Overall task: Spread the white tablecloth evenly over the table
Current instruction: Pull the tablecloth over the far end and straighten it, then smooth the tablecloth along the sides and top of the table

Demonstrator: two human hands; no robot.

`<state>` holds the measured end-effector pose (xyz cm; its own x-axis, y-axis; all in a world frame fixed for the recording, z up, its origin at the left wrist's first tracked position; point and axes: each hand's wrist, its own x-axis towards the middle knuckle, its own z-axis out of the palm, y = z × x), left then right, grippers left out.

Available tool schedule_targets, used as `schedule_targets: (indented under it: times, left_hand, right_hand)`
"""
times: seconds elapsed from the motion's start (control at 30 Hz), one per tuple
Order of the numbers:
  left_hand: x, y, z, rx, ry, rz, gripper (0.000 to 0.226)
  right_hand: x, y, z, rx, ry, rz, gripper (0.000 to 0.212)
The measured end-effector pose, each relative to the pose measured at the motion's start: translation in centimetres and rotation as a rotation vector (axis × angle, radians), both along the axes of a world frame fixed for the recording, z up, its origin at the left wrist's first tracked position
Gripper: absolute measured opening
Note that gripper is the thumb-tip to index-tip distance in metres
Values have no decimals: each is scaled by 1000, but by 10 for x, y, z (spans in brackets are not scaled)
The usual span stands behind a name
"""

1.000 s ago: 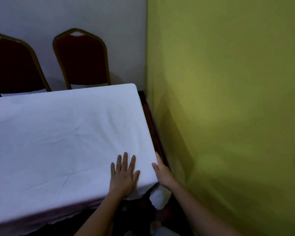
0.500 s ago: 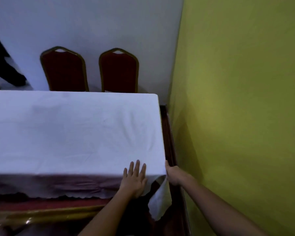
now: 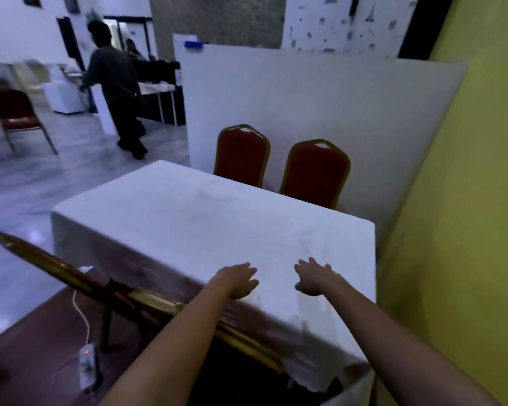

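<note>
The white tablecloth [image 3: 206, 224] covers the whole table top and hangs down over the near side and the left end. My left hand [image 3: 239, 281] lies palm down on the cloth at the near edge, fingers extended. My right hand [image 3: 316, 278] hovers or rests flat on the cloth a little to the right, fingers spread. Neither hand holds anything. The near right corner of the cloth [image 3: 320, 373] droops unevenly with a scalloped hem.
Two red chairs with gold frames [image 3: 314, 174] stand behind the table against a white partition [image 3: 305, 98]. A yellow wall [image 3: 467, 200] runs along the right. A gold-edged chair back [image 3: 147, 300] and a power strip [image 3: 86, 364] are at near left. A person [image 3: 115, 89] walks far left.
My view has swung up and left, revealing the room. Both hands moved from the near right corner onto the table top, the right hand leaving the cloth's side edge.
</note>
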<state>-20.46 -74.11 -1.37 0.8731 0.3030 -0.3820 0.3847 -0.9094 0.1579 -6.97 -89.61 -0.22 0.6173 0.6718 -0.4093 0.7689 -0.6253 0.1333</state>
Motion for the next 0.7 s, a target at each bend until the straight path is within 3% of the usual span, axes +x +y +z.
schedule_targets:
  times: [0.47, 0.7]
  left_hand:
    - [-218, 197, 49, 185, -96, 247, 48]
    - [-264, 255, 51, 165, -142, 310, 52]
  right_hand:
    - [-218, 262, 26, 162, 65, 286, 57]
    - [-247, 318, 32, 113, 33, 277, 66]
